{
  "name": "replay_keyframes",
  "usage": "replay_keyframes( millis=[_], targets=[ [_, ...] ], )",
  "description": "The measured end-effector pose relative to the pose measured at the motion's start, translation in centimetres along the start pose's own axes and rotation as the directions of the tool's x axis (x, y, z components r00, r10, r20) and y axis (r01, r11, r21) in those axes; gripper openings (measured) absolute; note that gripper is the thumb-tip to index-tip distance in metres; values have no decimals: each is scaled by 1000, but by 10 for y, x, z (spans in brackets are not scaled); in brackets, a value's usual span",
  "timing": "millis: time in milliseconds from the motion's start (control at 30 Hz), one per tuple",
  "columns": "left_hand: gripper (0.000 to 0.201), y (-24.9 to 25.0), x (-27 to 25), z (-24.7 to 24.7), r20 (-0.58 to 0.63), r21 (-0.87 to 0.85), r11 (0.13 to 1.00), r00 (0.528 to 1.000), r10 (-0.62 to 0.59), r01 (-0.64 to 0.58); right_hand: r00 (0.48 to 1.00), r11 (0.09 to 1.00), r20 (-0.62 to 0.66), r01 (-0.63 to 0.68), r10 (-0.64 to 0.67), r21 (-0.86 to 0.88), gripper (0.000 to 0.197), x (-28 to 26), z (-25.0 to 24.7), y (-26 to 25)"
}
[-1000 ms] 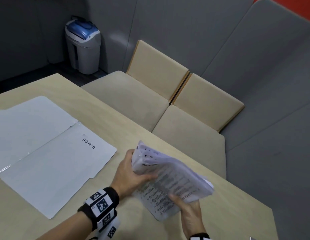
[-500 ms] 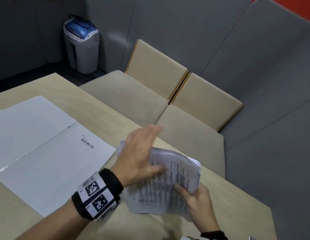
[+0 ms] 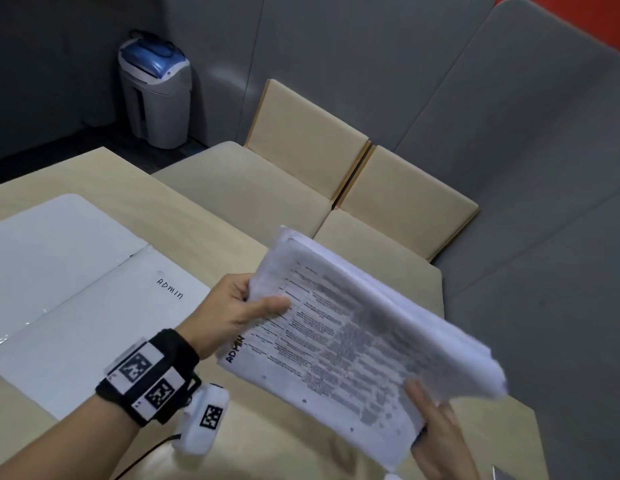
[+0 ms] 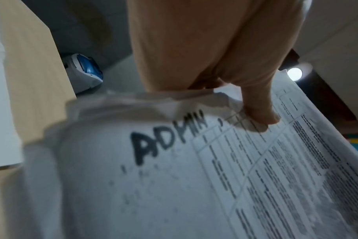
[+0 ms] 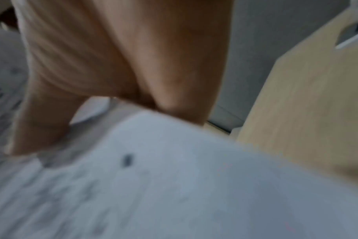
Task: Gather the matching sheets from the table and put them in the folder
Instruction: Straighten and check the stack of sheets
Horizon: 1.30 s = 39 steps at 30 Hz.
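Note:
A thick stack of printed sheets (image 3: 353,330), the top one hand-marked ADMIN (image 4: 168,134), is held up above the table. My left hand (image 3: 239,310) grips the stack's near-left edge, thumb on top and fingers underneath. My right hand (image 3: 436,431) holds the stack's lower right corner, thumb on the print; in the right wrist view the thumb (image 5: 37,126) presses the blurred paper (image 5: 174,186). An open white folder (image 3: 76,299) labelled ADMIN lies flat on the table at the left.
The beige table (image 3: 184,216) ends at a bench with tan cushions (image 3: 308,140) beyond its far edge. A white and blue bin (image 3: 156,91) stands on the floor at the back left. Grey padded walls surround the booth.
The stack has been lifted and turned so the printed ADMIN page faces up. My left hand went from lying flat over the sheets to gripping their left edge.

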<state>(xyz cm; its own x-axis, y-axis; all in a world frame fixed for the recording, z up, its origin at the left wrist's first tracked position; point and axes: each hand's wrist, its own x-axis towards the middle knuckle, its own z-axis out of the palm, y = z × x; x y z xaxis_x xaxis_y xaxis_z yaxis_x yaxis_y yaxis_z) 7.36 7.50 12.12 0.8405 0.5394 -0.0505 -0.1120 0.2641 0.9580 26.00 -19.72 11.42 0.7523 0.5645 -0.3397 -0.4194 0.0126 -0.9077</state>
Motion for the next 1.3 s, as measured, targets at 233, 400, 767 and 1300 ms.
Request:
replay_keyframes(
  millis=[233, 400, 767, 1300],
  targets=[
    [18, -35, -2, 28, -297, 217, 973, 944, 145, -81, 926, 882, -256, 140, -277, -450, 28, -2, 47, 33],
    [13, -40, -6, 51, -386, 66, 984, 905, 177, -164, 867, 879, -333, 213, -371, -426, 30, -1, 69, 55],
    [35, -87, 0, 18, -426, 93, 996, 904, 42, -2, 783, 740, -254, 350, -568, -575, 63, 1, 59, 72],
    [30, -55, 25, 36, -629, 154, 986, 776, 49, 63, 596, 199, 179, 511, -783, -836, 34, -4, 54, 69]
  ],
)
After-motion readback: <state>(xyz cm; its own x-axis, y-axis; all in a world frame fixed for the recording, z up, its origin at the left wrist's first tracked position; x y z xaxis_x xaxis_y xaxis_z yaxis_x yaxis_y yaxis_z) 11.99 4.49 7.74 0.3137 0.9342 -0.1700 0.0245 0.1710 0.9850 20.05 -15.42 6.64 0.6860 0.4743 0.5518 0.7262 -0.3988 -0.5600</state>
